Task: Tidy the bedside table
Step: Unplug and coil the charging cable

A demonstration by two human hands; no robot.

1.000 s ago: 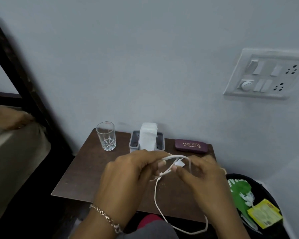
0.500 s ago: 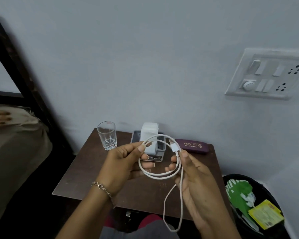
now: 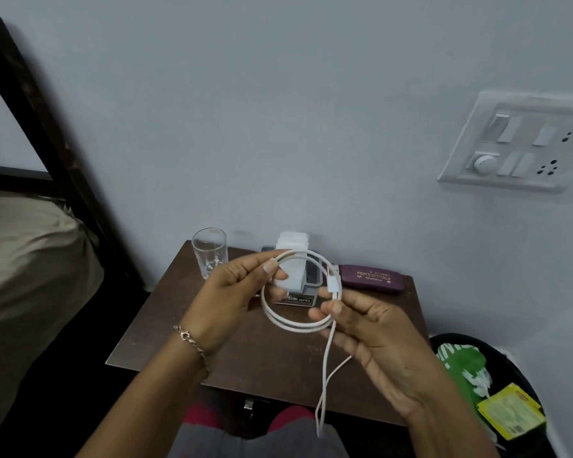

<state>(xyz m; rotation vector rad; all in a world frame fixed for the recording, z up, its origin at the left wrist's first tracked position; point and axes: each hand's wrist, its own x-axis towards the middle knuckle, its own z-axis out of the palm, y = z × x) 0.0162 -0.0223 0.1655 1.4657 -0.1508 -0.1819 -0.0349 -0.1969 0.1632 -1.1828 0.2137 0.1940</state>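
Note:
A white charging cable is coiled into a loop above the brown bedside table. My left hand pinches the top of the loop between thumb and fingers. My right hand pinches the loop's right side just below the white plug, and a loose tail of cable hangs down past the table's front edge. Behind the loop a grey holder with white tissues stands on the table, partly hidden by my hands.
An empty drinking glass stands at the table's back left. A maroon spectacle case lies at the back right. A black bin with green and yellow wrappers sits right of the table. A bed is on the left, a switchboard on the wall.
My hands have drawn apart and risen, and the bunched cable has opened into a round coil. More cable is wound into the loop, so the hanging tail is shorter.

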